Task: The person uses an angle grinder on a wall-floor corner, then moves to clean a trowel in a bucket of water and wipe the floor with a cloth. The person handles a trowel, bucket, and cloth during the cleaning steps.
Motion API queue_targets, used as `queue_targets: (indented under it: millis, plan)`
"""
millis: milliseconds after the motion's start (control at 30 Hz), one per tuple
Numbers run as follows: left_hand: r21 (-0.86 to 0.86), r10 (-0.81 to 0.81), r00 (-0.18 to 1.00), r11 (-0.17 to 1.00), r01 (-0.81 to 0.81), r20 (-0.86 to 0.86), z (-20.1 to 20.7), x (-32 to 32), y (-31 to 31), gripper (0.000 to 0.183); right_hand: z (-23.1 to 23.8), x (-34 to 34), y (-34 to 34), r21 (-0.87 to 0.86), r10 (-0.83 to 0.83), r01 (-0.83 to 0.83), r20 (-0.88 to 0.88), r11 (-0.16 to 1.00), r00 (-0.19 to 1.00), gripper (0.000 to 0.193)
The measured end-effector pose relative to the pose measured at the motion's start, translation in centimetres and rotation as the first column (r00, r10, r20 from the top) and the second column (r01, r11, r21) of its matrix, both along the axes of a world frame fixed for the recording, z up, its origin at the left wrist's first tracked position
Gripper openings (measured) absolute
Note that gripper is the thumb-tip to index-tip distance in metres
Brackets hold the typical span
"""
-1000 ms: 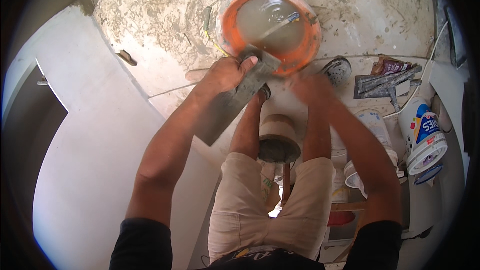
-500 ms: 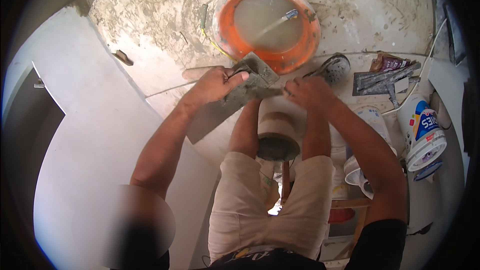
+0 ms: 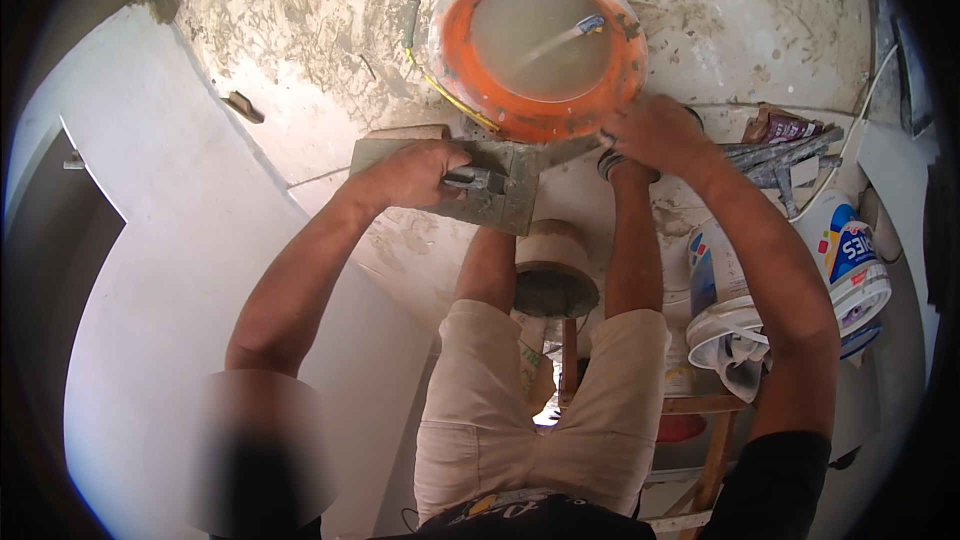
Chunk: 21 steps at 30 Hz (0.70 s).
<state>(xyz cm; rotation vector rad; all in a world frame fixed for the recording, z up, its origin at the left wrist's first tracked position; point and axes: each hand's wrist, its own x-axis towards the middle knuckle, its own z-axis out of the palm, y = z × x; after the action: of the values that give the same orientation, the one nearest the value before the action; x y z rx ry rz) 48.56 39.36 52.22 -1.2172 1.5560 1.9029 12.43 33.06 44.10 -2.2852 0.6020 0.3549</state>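
Note:
My left hand (image 3: pixel 415 175) is closed around the handle of a flat plastering trowel (image 3: pixel 515 202). The trowel's broad grey plate lies level, smeared with mortar. To the right, my right hand (image 3: pixel 660 135) is closed on a narrow blade tool, seemingly a small trowel (image 3: pixel 572 151). Its blade points left, with the tip at the plate's right edge; whether they touch I cannot tell. Its handle is hidden in my fingers. Just beyond both hands stands an orange tub (image 3: pixel 462 60) of cloudy water, with a blue-tipped tool (image 3: pixel 590 24) in it.
A mortar-lined bucket (image 3: pixel 552 245) stands between my legs. White buckets (image 3: pixel 722 290) and flat metal tools (image 3: pixel 790 165) lie at the right, near a wooden frame (image 3: pixel 715 460). A small block (image 3: pixel 243 107) rests far left beside a white panel (image 3: pixel 180 240). The floor (image 3: pixel 300 50) is mortar-splattered.
The plastering trowel has turned from a slant to nearly level, its handle now showing. My right hand has moved right and away from me with the small trowel.

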Motion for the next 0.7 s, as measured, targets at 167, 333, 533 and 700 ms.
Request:
queue_targets:
  millis: [167, 333, 533, 700]
  plan:
    - [-0.100, -0.057, 0.998, 0.994, 0.053, -0.035, 0.9, -0.6, -0.1, 0.026, 1.0, 0.9, 0.2, 0.023, 0.124, -0.124, -0.008, 0.992, 0.992, 0.026]
    - [-0.295, -0.226, 0.970, 0.936, 0.190, -0.093, 1.5, -0.8, -0.6, 0.026, 1.5, -0.6, -1.0, 0.071, -0.111, 0.118, -0.086, 0.990, 0.990, 0.016]
    - [-0.350, -0.321, 0.938, 0.900, 0.259, -0.131, 1.9, -1.3, -0.8, 0.022, 4.7, 1.0, 0.0, -0.038, 0.250, -0.248, 0.185, 0.968, 0.950, 0.015]
    - [-0.423, -0.371, 0.897, 0.872, 0.246, -0.242, 2.4, -2.1, -0.2, 0.016, 3.4, 0.4, -2.7, -0.031, 0.150, -0.146, 0.213, 0.989, 0.966, 0.017]
